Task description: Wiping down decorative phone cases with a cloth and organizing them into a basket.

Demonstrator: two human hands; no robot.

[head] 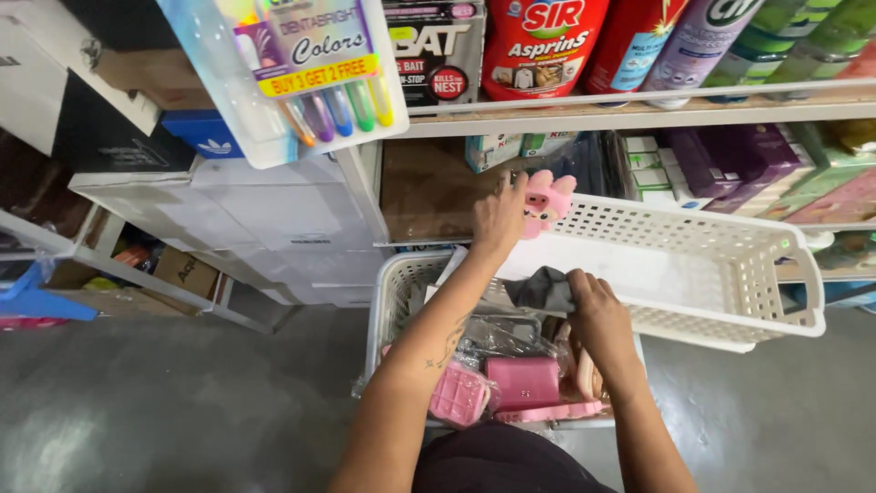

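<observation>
I stood in a small shop's aisle: wooden shelves (639, 117) carried cleaning-product bottles (538, 46) and boxed goods (730, 160), a pack of coloured toothbrushes (301, 73) hung on display, and white plastic baskets (712, 265) of wrapped pink items sat above the concrete floor (164, 411).

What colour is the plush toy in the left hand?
Pink plush toy, held by the left hand; head view.

The left hand (499, 217) held a pink plush toy (546, 203) with small darker pink marks, and the right hand (598, 315) gripped a dark grey cloth (542, 289). The two perforated baskets, the empty upper basket (730, 274) and the lower basket (394, 292), were white, and the wrapped purses (520, 382) in the lower one were pink. The floor (164, 411) was grey, and the hanging pack of toothbrushes (333, 105) showed orange, purple, blue, green and yellow.
</observation>
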